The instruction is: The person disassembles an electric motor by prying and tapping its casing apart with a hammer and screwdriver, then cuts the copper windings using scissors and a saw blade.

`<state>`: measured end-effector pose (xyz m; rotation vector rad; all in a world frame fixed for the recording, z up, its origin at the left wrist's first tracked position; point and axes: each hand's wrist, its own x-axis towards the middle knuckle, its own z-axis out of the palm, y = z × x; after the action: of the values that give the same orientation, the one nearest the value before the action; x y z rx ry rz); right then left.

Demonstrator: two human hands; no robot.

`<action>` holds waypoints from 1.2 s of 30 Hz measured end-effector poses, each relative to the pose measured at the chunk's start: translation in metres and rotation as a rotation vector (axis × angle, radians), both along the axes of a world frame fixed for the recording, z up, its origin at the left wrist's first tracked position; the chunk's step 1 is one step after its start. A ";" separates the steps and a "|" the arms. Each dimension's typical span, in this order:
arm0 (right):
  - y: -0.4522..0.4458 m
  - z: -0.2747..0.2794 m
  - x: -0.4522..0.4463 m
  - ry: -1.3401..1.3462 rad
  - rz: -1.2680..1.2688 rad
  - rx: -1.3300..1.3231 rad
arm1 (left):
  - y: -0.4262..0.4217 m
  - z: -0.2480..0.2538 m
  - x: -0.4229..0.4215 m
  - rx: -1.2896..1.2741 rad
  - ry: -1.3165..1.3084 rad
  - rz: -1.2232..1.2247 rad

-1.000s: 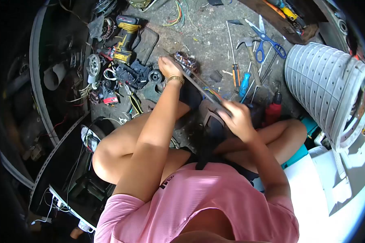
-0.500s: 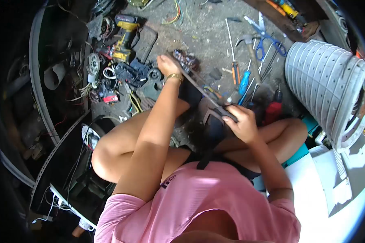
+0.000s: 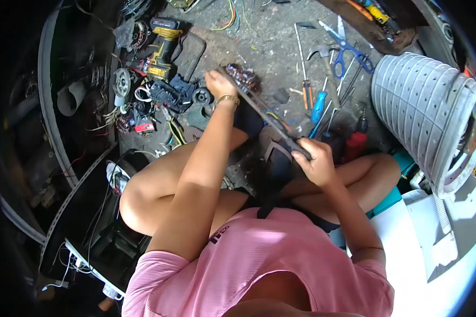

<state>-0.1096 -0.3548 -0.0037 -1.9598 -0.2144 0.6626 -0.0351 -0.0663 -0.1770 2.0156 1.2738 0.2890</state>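
Right hand (image 3: 316, 160) wrapped round dark handle of a long, saw-like tool (image 3: 264, 117), grip narrow, thumb along the near side; left hand (image 3: 220, 84) curled at the tool's far end, can't tell exactly what its fingers close on. Tool lies diagonally between the hands, from right hand up-left to left hand, its far end just beside a copper-wound part (image 3: 247, 79) low over the floor (image 3: 280, 47); contact with that part can't be made out. Writing: dark lettering (image 3: 219, 234) on the pink shirt (image 3: 269, 248), creased and not legible; pale marking on the battery of the yellow-and-black drill (image 3: 164, 53), too small to read; red-and-white piece (image 3: 144, 128) seems printed, also too small. Pose: left arm reaches forward, elbow nearly straight, gold-coloured wristband (image 3: 228, 99) at the wrist; right elbow bent, forearm angled inward over the folded right leg. Right of the tool: orange-and-black screwdriver (image 3: 308, 95), blue-handled screwdriver (image 3: 318, 107), hammer (image 3: 333, 95), blue-handled scissors (image 3: 345, 47), all lying on the floor. Red tool (image 3: 356, 145) near the right knee. Grey dotted drum (image 3: 423, 116) on its side, far right.
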 end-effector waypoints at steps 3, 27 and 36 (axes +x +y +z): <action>0.009 -0.048 0.017 -0.107 -0.057 0.086 | -0.011 0.016 0.009 0.032 0.028 0.013; 0.042 0.003 0.021 -0.128 0.009 -0.056 | -0.005 -0.006 0.005 -0.041 -0.117 0.102; 0.132 -0.057 0.073 -0.156 0.032 -0.060 | 0.000 -0.015 0.002 0.194 -0.036 -0.041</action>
<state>-0.0363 -0.2232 -0.0611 -2.0711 -0.3254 0.5428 -0.0333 -0.0661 -0.1917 2.1857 1.2205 0.4420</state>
